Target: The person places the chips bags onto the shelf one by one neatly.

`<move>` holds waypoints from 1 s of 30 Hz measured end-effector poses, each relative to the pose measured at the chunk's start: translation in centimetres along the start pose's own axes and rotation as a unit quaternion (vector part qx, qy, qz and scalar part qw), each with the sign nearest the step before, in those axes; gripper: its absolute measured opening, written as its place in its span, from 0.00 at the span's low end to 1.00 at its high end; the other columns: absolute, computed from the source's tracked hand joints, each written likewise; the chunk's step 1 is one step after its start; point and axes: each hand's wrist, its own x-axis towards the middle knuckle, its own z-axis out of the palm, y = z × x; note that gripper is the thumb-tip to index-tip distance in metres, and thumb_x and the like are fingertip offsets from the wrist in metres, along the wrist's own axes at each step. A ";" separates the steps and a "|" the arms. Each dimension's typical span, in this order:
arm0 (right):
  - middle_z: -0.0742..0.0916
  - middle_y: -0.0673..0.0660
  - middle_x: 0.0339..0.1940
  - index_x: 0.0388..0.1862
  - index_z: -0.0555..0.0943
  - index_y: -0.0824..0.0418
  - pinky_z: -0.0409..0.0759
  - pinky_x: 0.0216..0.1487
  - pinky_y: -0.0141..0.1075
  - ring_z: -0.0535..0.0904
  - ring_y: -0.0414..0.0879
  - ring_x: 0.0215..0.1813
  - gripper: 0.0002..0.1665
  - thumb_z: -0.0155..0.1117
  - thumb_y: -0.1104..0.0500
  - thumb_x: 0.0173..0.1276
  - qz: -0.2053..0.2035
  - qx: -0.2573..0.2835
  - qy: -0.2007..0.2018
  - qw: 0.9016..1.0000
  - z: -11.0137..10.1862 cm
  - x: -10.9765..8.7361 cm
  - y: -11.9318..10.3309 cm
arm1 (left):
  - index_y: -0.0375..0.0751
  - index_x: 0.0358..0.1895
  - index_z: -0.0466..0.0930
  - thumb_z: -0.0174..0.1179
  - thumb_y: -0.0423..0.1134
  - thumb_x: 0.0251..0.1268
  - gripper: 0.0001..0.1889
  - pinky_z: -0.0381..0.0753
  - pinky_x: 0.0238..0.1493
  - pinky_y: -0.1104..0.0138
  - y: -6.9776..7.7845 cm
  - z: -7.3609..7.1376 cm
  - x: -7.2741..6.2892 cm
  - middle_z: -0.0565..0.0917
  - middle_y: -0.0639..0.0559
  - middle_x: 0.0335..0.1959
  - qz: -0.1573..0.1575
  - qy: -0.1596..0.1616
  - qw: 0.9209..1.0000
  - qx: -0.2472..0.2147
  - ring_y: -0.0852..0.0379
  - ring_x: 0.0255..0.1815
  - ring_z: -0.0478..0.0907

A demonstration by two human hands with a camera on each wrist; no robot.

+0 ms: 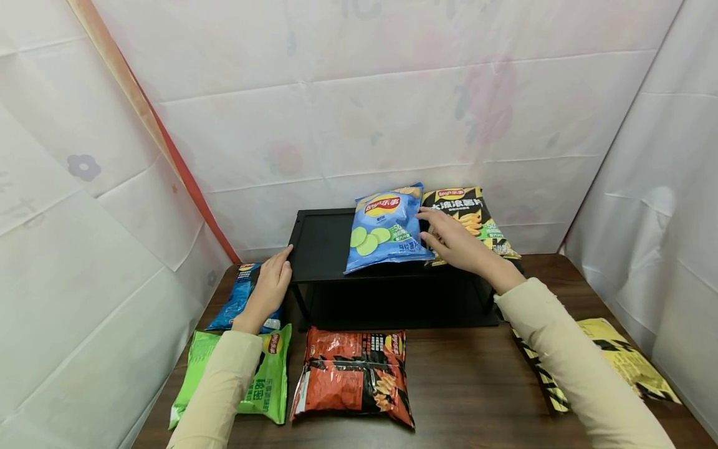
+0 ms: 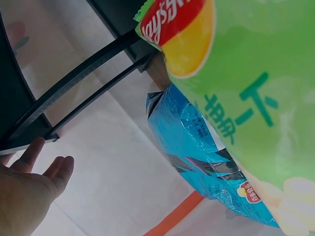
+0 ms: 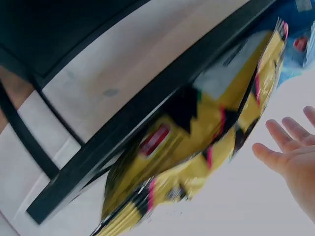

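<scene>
A light-blue chip bag [image 1: 387,227] leans back on the top of a black two-tier rack [image 1: 320,240], beside a black-and-yellow chip bag [image 1: 468,215]. My right hand [image 1: 457,243] reaches over the two bags, its fingertips at the light-blue bag's right edge. Spread fingers of that hand show in the right wrist view, off the yellow bag's crimped edge [image 3: 206,169]. My left hand [image 1: 269,284] touches the rack's left end with loosely extended fingers. In the left wrist view its fingertips are right at the frame's corner [image 2: 47,140].
On the brown table [image 1: 449,386], a dark-blue bag [image 1: 238,302] and a green bag [image 1: 272,380] lie left, partly behind my left arm. A red bag [image 1: 353,377] lies in front of the rack. Yellow packaging [image 1: 622,355] lies right, partly under my right sleeve. White curtains [image 1: 359,125] surround the table.
</scene>
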 end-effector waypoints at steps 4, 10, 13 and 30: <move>0.63 0.66 0.69 0.64 0.64 0.68 0.67 0.59 0.53 0.74 0.55 0.52 0.25 0.48 0.60 0.71 0.004 -0.015 0.025 1.000 -0.9 -0.9 0.9 | 0.44 0.72 0.51 0.30 0.46 0.74 0.26 0.49 0.67 0.43 0.1 0.0 0.0 0.56 0.39 0.70 -0.001 -0.001 1.000 0.001 0.38 0.70 0.50; 0.67 0.70 0.65 0.61 0.67 0.69 0.57 0.62 0.61 0.59 0.66 0.66 0.23 0.51 0.63 0.69 0.017 -0.022 0.062 0.998 -2.6 -2.6 2.5 | 0.44 0.72 0.51 0.30 0.45 0.74 0.26 0.48 0.67 0.43 0.1 0.1 0.0 0.56 0.39 0.71 -0.001 -0.001 1.000 -0.003 0.38 0.70 0.50; 0.67 0.70 0.64 0.60 0.67 0.70 0.57 0.61 0.63 0.59 0.67 0.65 0.22 0.51 0.63 0.69 0.021 -0.028 0.076 0.996 -3.6 -3.7 3.2 | 0.44 0.72 0.51 0.30 0.46 0.74 0.26 0.49 0.67 0.43 0.0 0.1 0.0 0.56 0.39 0.70 0.002 0.000 1.000 -0.002 0.37 0.70 0.50; 0.73 0.72 0.56 0.57 0.69 0.70 0.67 0.49 0.60 0.69 0.67 0.54 0.20 0.52 0.67 0.66 0.081 -0.062 0.159 0.982 -6.2 -11.0 8.8 | 0.45 0.72 0.50 0.29 0.48 0.74 0.26 0.48 0.67 0.42 0.2 0.1 -0.2 0.56 0.40 0.71 -0.003 -0.004 1.000 -0.001 0.38 0.71 0.49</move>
